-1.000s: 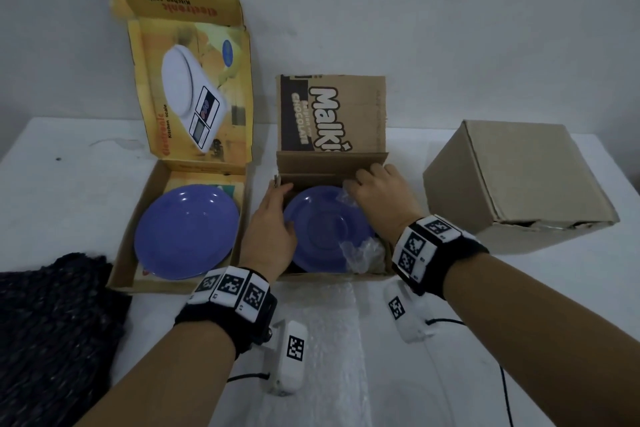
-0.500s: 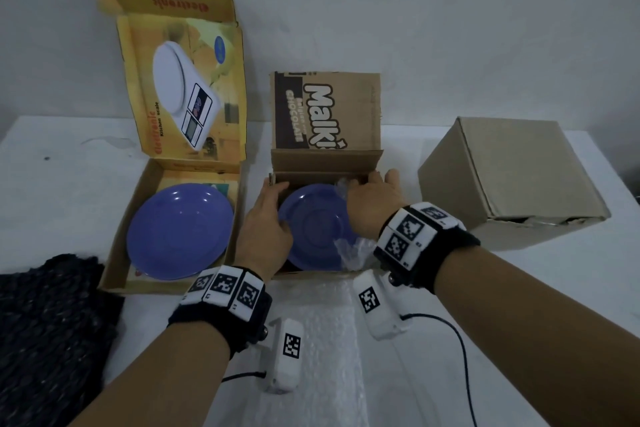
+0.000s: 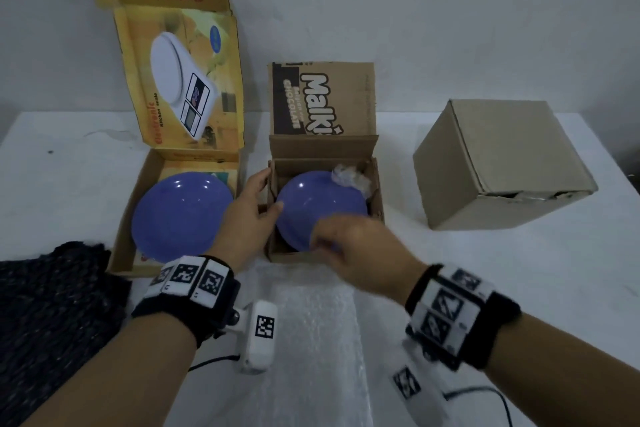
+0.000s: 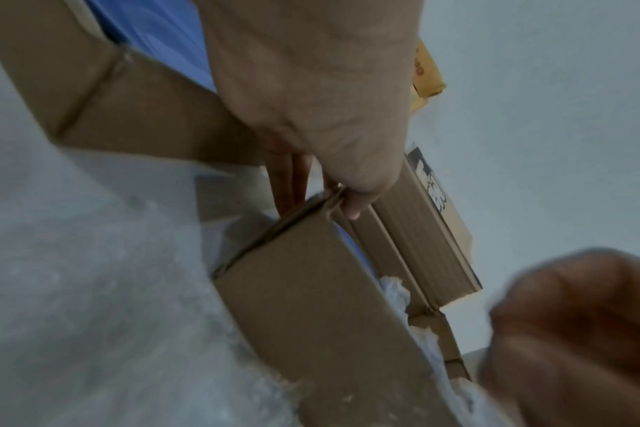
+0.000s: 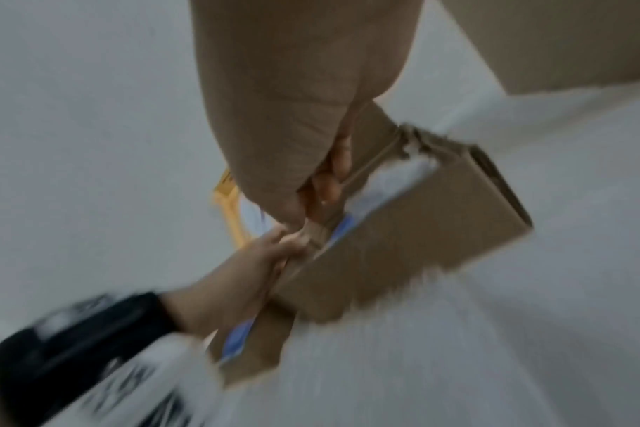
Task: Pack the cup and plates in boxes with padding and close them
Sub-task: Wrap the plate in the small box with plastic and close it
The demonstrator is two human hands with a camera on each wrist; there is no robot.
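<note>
A purple plate [image 3: 322,204] lies in the open brown chocolate box [image 3: 377,191] at the middle of the table, with crumpled bubble wrap [image 3: 349,177] in its far right corner. My left hand [image 3: 268,192] grips the box's left wall [image 4: 311,289], thumb inside and fingers outside. Over the box's near edge, my right hand [image 3: 322,239] is blurred with curled fingers; whether it holds anything is unclear. A second purple plate [image 3: 180,215] lies in the open yellow scale box [image 3: 138,204] to the left. No cup is in view.
A closed plain cardboard box [image 3: 502,163] stands at the right. A flat sheet of bubble wrap [image 3: 311,340] lies on the white table [image 3: 519,270] in front of the middle box. A dark knitted cloth [image 3: 52,305] covers the near left corner.
My right hand has pulled back from the box's far right corner to its near edge, uncovering the wrap tucked there. The left hand still holds the left wall.
</note>
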